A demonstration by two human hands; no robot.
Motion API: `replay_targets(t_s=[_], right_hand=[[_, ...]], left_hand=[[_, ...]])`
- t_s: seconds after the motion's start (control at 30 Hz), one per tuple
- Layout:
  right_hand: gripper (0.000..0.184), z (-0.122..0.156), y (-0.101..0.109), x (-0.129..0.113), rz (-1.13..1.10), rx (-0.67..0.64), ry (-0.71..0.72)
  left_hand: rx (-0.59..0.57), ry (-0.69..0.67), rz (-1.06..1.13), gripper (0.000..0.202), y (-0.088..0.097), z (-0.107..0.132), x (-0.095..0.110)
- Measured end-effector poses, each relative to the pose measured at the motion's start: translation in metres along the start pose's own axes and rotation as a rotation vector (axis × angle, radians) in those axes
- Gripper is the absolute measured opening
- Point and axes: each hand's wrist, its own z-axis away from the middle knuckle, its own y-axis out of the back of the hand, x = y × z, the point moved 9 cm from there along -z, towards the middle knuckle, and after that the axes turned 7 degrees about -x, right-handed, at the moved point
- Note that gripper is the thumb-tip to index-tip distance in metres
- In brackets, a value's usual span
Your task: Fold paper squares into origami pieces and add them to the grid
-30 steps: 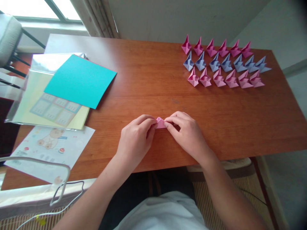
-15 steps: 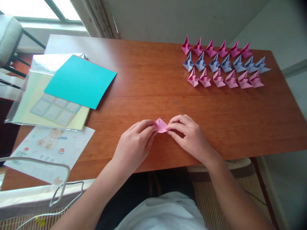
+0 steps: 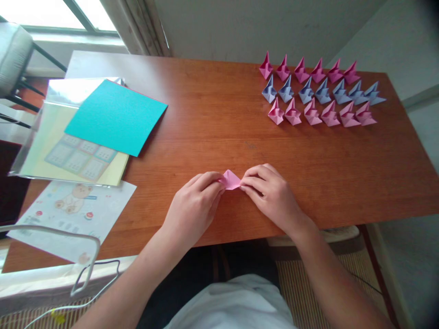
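Observation:
A small folded piece of pink paper is held just above or on the table near its front edge; I cannot tell if it touches the wood. My left hand pinches its left end between thumb and fingers. At the right corner, the fingertips of my right hand are closed on the paper's tip. A crease runs down the visible face of the paper. The fingers hide both of its ends.
Folded paper figures stand in three rows at the table's back right: dark pink, blue and light pink. At the left lie a turquoise sheet, a plastic sleeve of yellow paper and a bear-printed sheet.
My right hand's fingers have drawn closer together at the paper's right corner and shifted slightly right. The left hand keeps its pinch almost unmoved.

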Motion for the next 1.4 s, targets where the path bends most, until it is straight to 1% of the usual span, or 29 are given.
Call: replay_targets(t_s=[0.2,0.33,0.47,0.6,0.73,0.9,1.03,1.2,1.4], right_hand=[[0.015,-0.002,0.002,0.000,0.009,0.006,-0.039],[0.019,-0.004,0.002,-0.001,-0.001,0.034,-0.086],[0.016,-0.007,-0.002,-0.002,-0.001,0.044,-0.126],[0.015,-0.010,-0.004,-0.001,-0.003,0.057,-0.169],[0.013,-0.011,-0.003,0.001,-0.017,0.066,-0.210],[0.015,-0.013,-0.006,0.001,0.010,0.044,-0.245],[0.016,-0.016,-0.007,0.001,0.055,0.028,-0.282],[0.013,-0.018,-0.006,0.001,0.055,0.042,-0.306],[0.019,-0.020,-0.006,0.002,0.057,0.046,-0.333]], left_hand=[[-0.004,0.051,-0.002,0.015,0.001,-0.006,-0.003],[-0.035,0.106,0.022,0.017,0.000,-0.010,-0.007],[-0.068,0.151,0.029,0.019,-0.001,-0.013,-0.010],[-0.067,0.181,0.033,0.019,-0.002,-0.014,-0.012],[-0.038,0.195,0.012,0.018,-0.001,-0.014,-0.011],[-0.006,0.213,0.009,0.020,0.000,-0.012,-0.013],[-0.001,0.202,0.025,0.020,0.000,-0.012,-0.012],[-0.005,0.210,0.035,0.017,-0.001,-0.012,-0.012],[-0.007,0.217,0.040,0.017,-0.002,-0.013,-0.014]])
